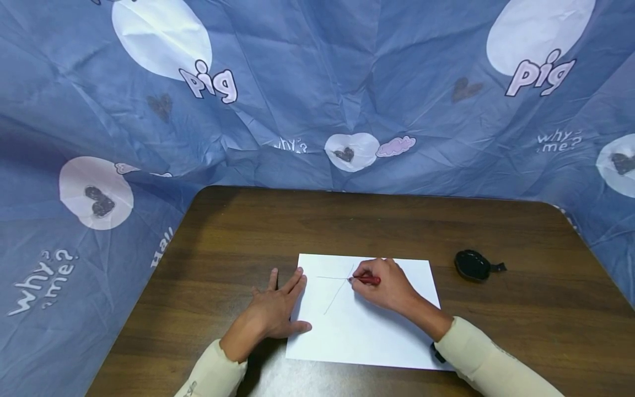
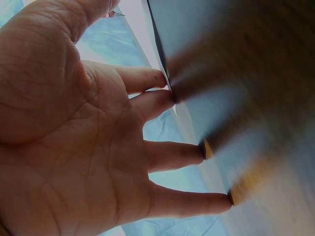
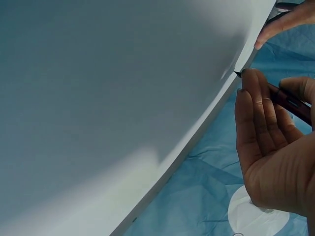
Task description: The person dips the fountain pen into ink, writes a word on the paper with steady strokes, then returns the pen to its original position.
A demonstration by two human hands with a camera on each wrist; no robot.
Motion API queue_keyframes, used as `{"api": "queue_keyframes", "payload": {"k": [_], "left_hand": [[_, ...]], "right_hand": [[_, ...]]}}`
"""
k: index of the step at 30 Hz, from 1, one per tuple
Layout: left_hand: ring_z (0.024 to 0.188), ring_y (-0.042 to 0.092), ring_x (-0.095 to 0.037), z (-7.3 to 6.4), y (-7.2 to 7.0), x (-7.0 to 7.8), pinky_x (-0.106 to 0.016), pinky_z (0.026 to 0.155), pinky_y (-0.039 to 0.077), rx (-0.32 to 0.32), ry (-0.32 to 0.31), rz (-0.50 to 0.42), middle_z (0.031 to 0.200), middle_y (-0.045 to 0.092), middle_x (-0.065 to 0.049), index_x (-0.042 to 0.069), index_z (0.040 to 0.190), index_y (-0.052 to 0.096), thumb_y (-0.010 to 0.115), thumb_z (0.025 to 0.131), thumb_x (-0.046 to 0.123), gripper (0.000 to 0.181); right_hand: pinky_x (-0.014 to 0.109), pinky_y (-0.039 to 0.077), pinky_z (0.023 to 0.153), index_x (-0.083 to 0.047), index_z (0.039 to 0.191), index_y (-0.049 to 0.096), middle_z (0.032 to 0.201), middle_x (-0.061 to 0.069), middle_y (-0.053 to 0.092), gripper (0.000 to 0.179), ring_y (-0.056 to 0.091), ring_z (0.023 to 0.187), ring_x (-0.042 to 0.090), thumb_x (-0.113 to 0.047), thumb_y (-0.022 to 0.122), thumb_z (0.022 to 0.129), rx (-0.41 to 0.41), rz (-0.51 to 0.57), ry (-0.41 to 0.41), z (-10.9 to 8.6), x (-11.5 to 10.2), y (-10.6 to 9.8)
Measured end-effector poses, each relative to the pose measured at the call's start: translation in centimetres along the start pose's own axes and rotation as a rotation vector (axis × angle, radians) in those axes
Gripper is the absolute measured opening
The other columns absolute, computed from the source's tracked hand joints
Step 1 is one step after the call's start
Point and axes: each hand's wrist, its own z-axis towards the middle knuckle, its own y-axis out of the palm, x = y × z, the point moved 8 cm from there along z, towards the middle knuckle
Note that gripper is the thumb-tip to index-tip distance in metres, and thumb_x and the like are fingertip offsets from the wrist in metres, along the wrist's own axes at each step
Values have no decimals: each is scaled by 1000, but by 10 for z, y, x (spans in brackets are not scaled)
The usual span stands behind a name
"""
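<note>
A white sheet of paper (image 1: 367, 342) lies on the wooden table with a few thin pencil-like lines on its upper left part, one level and one slanting. My right hand (image 1: 384, 284) pinches a dark red pen (image 1: 368, 280), its tip at the paper where the two lines meet. In the right wrist view the pen (image 3: 290, 103) runs between thumb and fingers, its dark point just past the fingertips. At the sheet's left edge rests my left hand (image 1: 278, 306), fingers spread, thumb and fingertips on the paper's margin. The left wrist view shows that palm (image 2: 83, 142) with straight fingers reaching the surface.
A small black pan-shaped dish (image 1: 473, 265) with a short handle sits on the table (image 1: 258, 220) right of the paper. Blue printed cloth (image 1: 297, 99) hangs behind the table's far edge and along both sides.
</note>
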Motion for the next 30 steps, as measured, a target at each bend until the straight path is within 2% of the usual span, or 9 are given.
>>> {"api": "queue_keyframes", "payload": {"k": [6, 30], "left_hand": [[145, 10, -54, -1, -1, 0, -82, 93, 27, -2, 5, 1, 167, 11, -2, 14, 159, 24, 67, 84, 64, 100], [145, 10, -54, -2, -1, 0, -82, 94, 26, -4, 10, -8, 167, 11, -3, 13, 159, 24, 68, 85, 63, 100]], "right_hand": [[27, 46, 63, -11, 85, 78, 76, -10, 71, 6, 55, 66, 5, -15, 74, 84, 10, -25, -26, -1, -1, 0], [29, 50, 68, -9, 89, 78, 84, -5, 74, 8, 61, 72, 6, -16, 74, 86, -18, -2, -18, -8, -2, -1]]}}
